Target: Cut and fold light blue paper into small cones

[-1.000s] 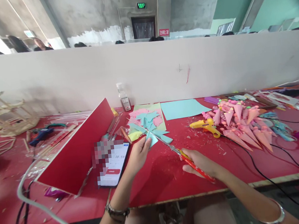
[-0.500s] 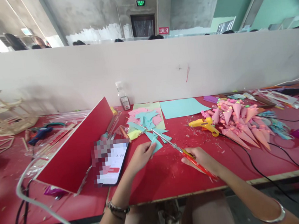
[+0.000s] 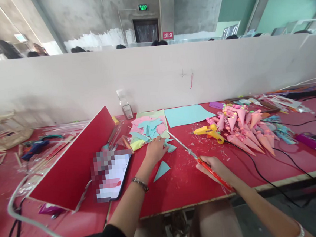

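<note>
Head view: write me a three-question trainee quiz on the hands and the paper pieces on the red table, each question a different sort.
1. True or false: the right hand holds red-handled scissors.
2. The left hand rests at the edge of: A) the yellow glue gun B) the pile of paper scraps C) the phone
3. What colour is the loose paper triangle lying between the hands?

Key: 1 true; 2 B; 3 light blue.
</note>
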The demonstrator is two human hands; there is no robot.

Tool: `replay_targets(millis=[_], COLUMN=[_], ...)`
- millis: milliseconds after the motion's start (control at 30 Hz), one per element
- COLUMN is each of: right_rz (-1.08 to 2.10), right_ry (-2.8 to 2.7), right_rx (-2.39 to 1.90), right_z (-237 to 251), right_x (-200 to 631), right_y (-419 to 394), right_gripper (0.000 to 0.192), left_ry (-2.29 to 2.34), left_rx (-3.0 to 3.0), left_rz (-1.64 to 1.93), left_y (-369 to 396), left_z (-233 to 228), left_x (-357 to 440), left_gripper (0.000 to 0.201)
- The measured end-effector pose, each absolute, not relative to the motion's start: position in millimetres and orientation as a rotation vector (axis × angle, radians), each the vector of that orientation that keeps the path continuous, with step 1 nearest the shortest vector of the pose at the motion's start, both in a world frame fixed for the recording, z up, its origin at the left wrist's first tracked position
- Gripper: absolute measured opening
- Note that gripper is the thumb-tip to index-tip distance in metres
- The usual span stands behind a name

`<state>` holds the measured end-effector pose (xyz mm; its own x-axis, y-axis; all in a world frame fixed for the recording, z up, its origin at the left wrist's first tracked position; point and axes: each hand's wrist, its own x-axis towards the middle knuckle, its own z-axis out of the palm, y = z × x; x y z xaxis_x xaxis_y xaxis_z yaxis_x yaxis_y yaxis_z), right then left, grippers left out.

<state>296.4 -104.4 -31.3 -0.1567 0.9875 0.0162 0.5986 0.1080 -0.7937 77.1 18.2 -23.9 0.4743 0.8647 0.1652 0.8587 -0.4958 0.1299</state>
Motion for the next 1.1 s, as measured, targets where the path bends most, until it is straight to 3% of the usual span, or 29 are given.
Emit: replay_targets(millis=[267,500,700,900,1100], right_rz=[0.922,0.938,0.925,0.937,0.953], right_ry=[-1.759,-1.745,-1.747,-1.720,-1.701], right_rx=[-1.550,-1.578,-1.604,-1.608,-1.600], right_z=[-40,-37,-37,-32,-28], right_x=[308,306,305,304,303], right_y=[-111,-115,-112,-117,-120], right_gripper=[0.028,0.028,0.028,0.028,0.028], left_ry=[1.389,1.663,1.618,1.297,1.296], left_rx=[2.730,2.633,2.736,2.945,2.979], left_rz=[0.296,0.492,0.289,0.021,0.094], left_y=[44,88,101,78,69], left_z=[-37,-18,-11,-21,-29], left_x=[77,55,39,49,65], left_gripper=[0.016,0.029,0.039,0.038,0.022])
